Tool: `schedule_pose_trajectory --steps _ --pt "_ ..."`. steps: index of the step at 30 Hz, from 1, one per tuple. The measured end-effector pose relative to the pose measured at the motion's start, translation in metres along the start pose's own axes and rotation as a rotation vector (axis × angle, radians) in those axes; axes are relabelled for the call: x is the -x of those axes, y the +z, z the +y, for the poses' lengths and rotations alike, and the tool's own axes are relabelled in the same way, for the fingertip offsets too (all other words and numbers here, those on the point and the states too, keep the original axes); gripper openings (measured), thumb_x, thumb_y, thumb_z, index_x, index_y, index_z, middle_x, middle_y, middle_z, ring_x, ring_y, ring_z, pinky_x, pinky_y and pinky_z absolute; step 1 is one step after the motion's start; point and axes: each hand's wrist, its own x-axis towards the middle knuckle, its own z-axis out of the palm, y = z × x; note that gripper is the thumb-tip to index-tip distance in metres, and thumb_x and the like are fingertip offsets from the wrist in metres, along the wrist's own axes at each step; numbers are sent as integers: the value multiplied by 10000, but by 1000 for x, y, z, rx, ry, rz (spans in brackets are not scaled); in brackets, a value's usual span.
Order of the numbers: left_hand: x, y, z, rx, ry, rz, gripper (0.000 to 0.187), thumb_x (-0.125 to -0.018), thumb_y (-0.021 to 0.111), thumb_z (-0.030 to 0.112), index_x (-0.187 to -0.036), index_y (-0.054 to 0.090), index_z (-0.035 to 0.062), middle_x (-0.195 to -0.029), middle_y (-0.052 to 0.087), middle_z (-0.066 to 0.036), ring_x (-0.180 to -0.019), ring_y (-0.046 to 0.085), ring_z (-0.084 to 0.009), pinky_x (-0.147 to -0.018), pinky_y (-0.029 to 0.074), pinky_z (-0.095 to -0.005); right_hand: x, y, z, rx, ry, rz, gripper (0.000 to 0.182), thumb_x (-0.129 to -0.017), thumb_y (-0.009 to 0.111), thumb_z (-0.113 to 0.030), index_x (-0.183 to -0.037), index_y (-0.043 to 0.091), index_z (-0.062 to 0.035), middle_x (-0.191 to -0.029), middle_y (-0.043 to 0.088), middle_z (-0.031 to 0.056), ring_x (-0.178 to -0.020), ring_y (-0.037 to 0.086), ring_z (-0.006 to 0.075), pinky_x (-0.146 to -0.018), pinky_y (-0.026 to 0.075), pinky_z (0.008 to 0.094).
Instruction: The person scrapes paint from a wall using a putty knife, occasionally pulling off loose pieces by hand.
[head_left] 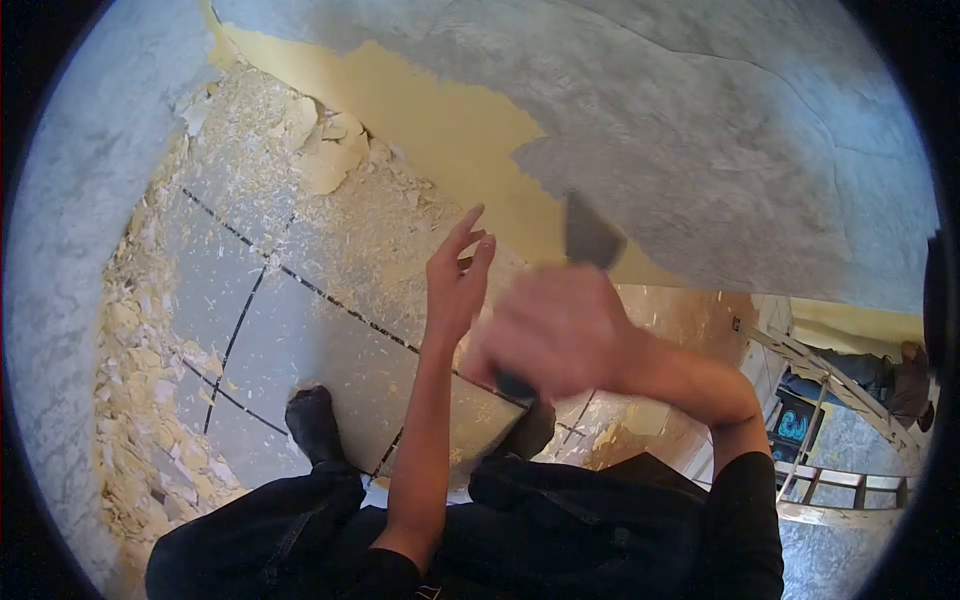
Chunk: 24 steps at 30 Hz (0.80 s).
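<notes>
My right hand, smeared by motion, is wrapped round the dark handle of a scraper. Its wide blade points up at the wall, overlapping the border between grey coating and bare yellow surface. To the left, my left hand is held up in front of the wall's foot, holding nothing, its fingers bent and apart. Yellow surface shows in a long band along the lower wall, with a ragged edge against the grey above it.
Scraped flakes and shavings lie along the wall's foot, with a thick heap at the left. Grey floor tiles with dark joints are under my feet. At the right are a wooden ladder and another person.
</notes>
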Motion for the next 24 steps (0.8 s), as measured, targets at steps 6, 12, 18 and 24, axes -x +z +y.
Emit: schedule_pose_trajectory --steps 6,12,18,24 --pt "-10 -8 -13 15 22 -6 435 -940 596 167 -1368 534 118 -1080 666 -162 -816 601 -111 -695 505 -263 3 -2 -7 34 -31 -41 174 -573 705 -139 -627 540 -137 -551 430 -1 -474 495 158 -412 354 295" --pt "-12 -7 -10 6 -26 -3 434 -944 596 174 -1369 532 118 -1097 661 -163 -827 598 -113 -692 504 -266 1 3 -18 -62 -3 -27 190 -566 717 -119 -627 538 -113 -561 453 18 -495 526 183 -442 382 302" --pt "-10 -5 -8 2 -18 -6 437 -941 606 172 -1368 533 113 -1113 655 -160 -792 579 -94 -657 500 -251 3 0 -16 -48 20 -43 164 -503 624 -121 -651 557 -102 -589 486 22 -514 537 189 -452 407 316" --pt "-10 -2 -3 8 -47 -9 434 -944 598 182 -1368 534 116 -1097 663 -162 -818 604 -113 -704 507 -261 10 25 5 -50 34 21 177 -543 694 -123 -600 528 -115 -530 416 9 -457 485 147 -410 349 271"
